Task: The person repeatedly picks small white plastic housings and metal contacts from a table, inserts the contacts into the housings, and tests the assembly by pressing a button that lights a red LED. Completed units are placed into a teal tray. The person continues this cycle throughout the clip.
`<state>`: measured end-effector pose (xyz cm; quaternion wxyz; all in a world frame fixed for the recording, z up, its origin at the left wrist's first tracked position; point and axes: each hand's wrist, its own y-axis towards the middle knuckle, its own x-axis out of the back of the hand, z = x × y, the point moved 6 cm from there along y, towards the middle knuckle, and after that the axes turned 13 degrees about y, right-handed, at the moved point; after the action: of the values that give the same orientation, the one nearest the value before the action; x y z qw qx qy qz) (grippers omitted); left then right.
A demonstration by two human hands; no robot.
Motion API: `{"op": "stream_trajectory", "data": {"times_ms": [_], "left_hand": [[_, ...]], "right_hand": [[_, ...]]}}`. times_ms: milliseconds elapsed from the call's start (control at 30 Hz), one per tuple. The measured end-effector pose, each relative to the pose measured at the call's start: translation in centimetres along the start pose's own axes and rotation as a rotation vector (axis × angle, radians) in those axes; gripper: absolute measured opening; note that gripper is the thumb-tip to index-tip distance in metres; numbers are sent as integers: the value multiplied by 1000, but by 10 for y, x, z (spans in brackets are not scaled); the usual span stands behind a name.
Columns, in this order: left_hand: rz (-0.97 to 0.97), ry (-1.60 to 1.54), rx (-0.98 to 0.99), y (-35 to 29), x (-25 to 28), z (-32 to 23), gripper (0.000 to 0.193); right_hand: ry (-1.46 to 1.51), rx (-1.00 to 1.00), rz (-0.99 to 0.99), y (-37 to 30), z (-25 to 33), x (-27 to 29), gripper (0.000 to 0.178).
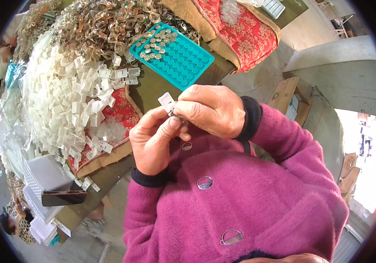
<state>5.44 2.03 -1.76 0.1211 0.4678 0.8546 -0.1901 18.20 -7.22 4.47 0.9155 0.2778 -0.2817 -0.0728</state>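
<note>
My left hand [153,142] and my right hand [214,110] meet in front of my chest. The fingertips of both are pinched together around the lower end of a small white plastic piece [166,101], a flat rectangle with a dark slot. At its base a small dark bit shows between the fingers, too covered to make out. Just beyond my hands lies a teal tray [192,72] with rows of round hollows. Several small round metallic discs [158,45] sit at its far left part.
A large heap of similar white plastic pieces [60,92] covers the table's left side. Behind it lies a pile of brownish clear parts [100,26]. Red patterned cloth [251,35] lies at the far right. A phone [64,198] leans by white trays [43,175]; a cardboard box [284,94] stands right.
</note>
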Motion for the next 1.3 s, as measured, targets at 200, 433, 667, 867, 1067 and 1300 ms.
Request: {"op": "stream_trajectory", "data": {"times_ms": [200,433,667,867,1067,1300], "left_hand": [[-57,-18,-24,0,7,-5,21],[-59,-44,12,-3,8,-3,24],[-55,203,-135,-8,3,-12,24],[-144,584,-263,-9,-2,-18,27],[-210,827,-468,-11,-5,-29,26],[-43,-76,-43,-2,7,-7,26]], "right_hand": [[182,-264,-257,-3,3,12,18],[659,-718,-337,-16,-1,-2,11],[20,-159,-160,1,18,-8,32],[-124,-147,-33,-4,17,-12,34],[70,-234,-128,-2,11,-8,31],[426,-584,-340,-12,5,2,19]]}}
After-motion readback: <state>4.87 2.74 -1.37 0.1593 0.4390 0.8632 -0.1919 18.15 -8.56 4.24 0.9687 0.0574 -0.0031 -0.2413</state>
